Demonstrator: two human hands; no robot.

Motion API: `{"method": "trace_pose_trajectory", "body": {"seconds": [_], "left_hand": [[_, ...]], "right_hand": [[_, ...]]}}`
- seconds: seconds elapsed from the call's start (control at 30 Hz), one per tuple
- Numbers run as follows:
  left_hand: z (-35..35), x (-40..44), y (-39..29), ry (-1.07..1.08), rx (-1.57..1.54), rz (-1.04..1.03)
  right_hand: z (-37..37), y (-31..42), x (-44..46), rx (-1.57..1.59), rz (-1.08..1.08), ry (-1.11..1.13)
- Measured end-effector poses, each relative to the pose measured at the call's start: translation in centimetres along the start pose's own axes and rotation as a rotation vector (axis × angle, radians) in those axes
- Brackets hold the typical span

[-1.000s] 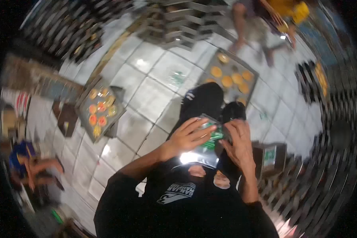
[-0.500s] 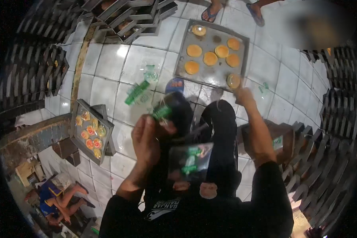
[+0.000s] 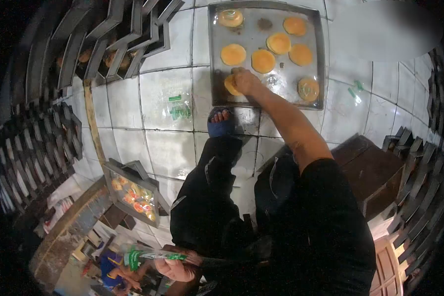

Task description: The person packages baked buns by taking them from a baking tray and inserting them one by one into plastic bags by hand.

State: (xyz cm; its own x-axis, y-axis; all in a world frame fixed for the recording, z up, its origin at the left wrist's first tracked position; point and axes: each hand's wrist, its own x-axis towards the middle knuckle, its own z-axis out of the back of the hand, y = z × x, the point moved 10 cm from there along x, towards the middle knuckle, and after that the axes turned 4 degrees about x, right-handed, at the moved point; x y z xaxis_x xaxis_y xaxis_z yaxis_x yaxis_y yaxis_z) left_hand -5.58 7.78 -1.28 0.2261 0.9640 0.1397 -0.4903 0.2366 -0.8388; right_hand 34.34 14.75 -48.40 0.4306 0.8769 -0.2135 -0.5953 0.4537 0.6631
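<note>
Examined: white tiled floor (image 3: 170,153), with dark joints and glossy patches. Found lying flat on it: a large grey tray (image 3: 250,35) with raised rim. Counted inside: eight round golden buns (image 3: 263,61), including one partly hidden at the near left corner and one at the near right under green-printed film. Noted toward the far side: a dark stain (image 3: 265,23) on bare metal. Observed on tiles left of the tray: a clear wrapper (image 3: 179,107), green-printed; to the right, a second wrapper (image 3: 355,92), similarly marked.

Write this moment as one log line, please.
right hand: at bun, near-left corner of tray | left hand: holding green-printed plastic | floor: pale tiles
</note>
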Motion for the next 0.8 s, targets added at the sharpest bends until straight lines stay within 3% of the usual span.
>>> {"method": "trace_pose_trajectory", "body": {"seconds": [0.03, 0.1, 0.2, 0.3, 0.37, 0.43, 0.5, 0.57, 0.67, 0.7, 0.8], "left_hand": [[0.2, 0.2, 0.7, -0.019, -0.137, 0.106], [-1.1, 0.6, 0.5, 0.083, -0.25, 0.196], [-2.4, 1.1, 0.6, 0.128, -0.317, 0.178], [-4.6, 1.4, -1.1, 0.158, -0.41, 0.215], [-4.8, 1.1, -0.7, 0.139, -0.394, 0.29], [-5.0, 0.7, -0.6, 0.129, -0.404, 0.352], [-5.4, 0.6, -0.7, 0.113, -0.454, 0.379], [-5.8, 0.8, -1.0, 0.177, -0.578, 0.426], [-6.7, 1.0, -3.4, 0.372, -0.811, 0.544], [-6.5, 1.4, -3.5, 0.351, -0.845, 0.53], [-8.5, 0.5, -0.7, 0.39, -1.06, 0.715]], "right_hand": [[1.2, 1.6, -0.4, 0.009, -0.007, -0.004], [0.0, 1.2, -1.8, -0.068, -0.324, 0.377], [-3.4, 1.6, -2.8, -0.082, 0.013, 0.228], [-3.0, 1.4, -4.3, 0.072, 0.022, 0.301], [3.7, 2.3, -6.6, 0.531, -0.153, 0.132], [10.1, 7.4, -10.8, 1.148, -0.33, 0.171], [17.4, 13.6, -16.2, 1.651, -0.308, 0.167], [22.9, 18.3, -21.6, 1.817, -0.152, 0.178], [29.1, 24.0, -30.4, 1.593, -0.045, -0.047], [31.2, 27.2, -33.6, 1.483, -0.002, -0.149], [33.4, 36.0, -42.8, 0.686, 0.175, -0.298]]}}
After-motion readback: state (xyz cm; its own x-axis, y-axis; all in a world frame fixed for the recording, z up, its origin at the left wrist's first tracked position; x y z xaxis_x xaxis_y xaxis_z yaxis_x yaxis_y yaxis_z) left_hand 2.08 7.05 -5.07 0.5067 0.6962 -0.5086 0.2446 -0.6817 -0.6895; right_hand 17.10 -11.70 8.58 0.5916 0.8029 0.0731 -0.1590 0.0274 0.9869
